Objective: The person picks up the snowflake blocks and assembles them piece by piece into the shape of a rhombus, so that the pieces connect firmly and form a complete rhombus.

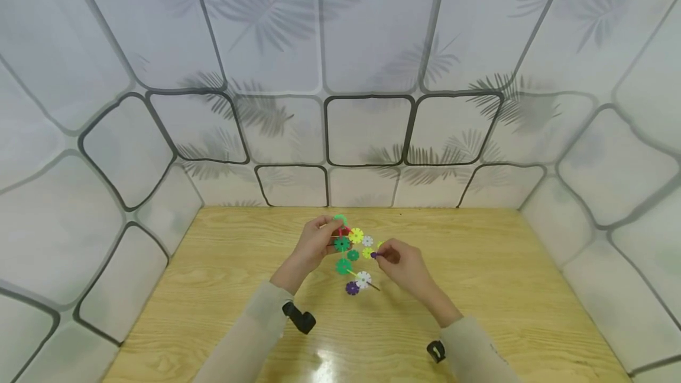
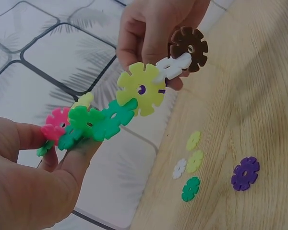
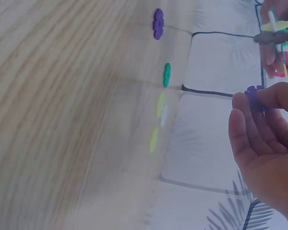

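In the head view my left hand (image 1: 311, 244) holds a chain of joined plastic snowflake discs (image 1: 343, 266) above the table. Its thumb and fingers pinch the end with a pink disc (image 2: 55, 125). From there the chain runs through green discs (image 2: 86, 122), a large yellow disc (image 2: 129, 91) and a white disc (image 2: 174, 67) to a brown disc (image 2: 188, 48). To the right, my right hand (image 1: 407, 268) pinches a purple snowflake disc (image 3: 253, 92) between thumb and forefinger, apart from the chain in the right wrist view.
Loose discs lie on the wooden table (image 1: 479, 288): a purple one (image 2: 245, 173), a green one (image 2: 190, 189), a white one (image 2: 179, 168) and two yellow ones, the nearer yellow disc (image 2: 195, 161) beside the white. Patterned walls (image 1: 367, 135) enclose the back and sides.
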A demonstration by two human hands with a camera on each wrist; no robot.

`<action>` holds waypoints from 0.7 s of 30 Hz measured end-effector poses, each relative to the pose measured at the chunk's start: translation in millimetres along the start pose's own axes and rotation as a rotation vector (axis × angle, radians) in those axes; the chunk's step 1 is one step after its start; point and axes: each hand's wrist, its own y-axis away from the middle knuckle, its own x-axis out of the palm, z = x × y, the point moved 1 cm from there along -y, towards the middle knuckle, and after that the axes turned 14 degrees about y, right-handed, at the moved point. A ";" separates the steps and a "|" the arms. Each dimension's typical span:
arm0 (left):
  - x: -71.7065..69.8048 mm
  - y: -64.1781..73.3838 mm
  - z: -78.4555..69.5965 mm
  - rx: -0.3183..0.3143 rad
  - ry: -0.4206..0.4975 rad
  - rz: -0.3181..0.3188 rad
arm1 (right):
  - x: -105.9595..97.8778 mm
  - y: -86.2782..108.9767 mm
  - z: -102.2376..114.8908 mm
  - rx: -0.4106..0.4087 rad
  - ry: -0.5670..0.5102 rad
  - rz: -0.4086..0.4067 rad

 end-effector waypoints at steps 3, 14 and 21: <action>0.1 0.2 0.8 0.002 0.011 0.001 | -1.3 -2.2 2.3 -0.020 -0.021 -0.018; 1.6 2.5 2.1 -0.008 0.046 0.000 | -8.6 -9.3 17.8 -0.017 -0.033 -0.083; 1.3 2.2 3.7 -0.014 0.049 0.012 | -8.7 -12.9 22.4 -0.022 -0.031 -0.080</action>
